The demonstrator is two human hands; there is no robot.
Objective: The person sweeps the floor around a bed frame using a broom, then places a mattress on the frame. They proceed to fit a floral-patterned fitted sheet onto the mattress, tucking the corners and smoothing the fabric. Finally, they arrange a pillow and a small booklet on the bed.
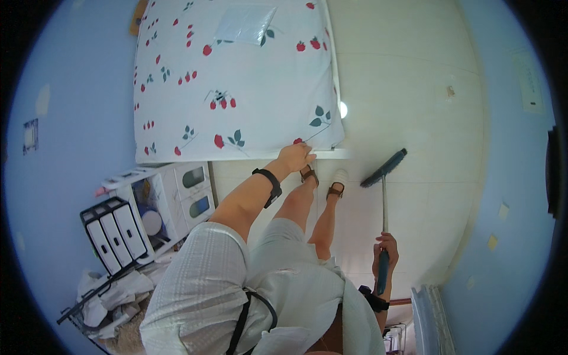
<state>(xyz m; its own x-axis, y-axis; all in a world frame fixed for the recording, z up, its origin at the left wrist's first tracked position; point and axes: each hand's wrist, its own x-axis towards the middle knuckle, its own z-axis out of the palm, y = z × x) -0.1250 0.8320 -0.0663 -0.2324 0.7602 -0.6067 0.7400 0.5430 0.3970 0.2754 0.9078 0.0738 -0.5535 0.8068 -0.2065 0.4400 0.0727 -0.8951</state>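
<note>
My right hand [387, 254] is wrapped around the dark grip of a long-handled brush [385, 204]. The brush's dark bristle head points away from me over the tiled floor; whether it touches the tiles is unclear. At the near edge of the bed, close to its right corner, my left hand [294, 157] rests against a white bedsheet [266, 84] printed with red fruit and green leaves. Its fingers partly hide one another, so a pinch on the cloth cannot be made out. Farther up the sheet lies a clear plastic packet [245, 24].
Left of my legs stands a white cabinet [177, 202] with an open compartment, beside a small drawer unit [116, 237]. Pale floor tiles [421, 120] run between the bed and the blue right wall [497, 168]. A curtain-like cloth [432, 317] hangs at lower right.
</note>
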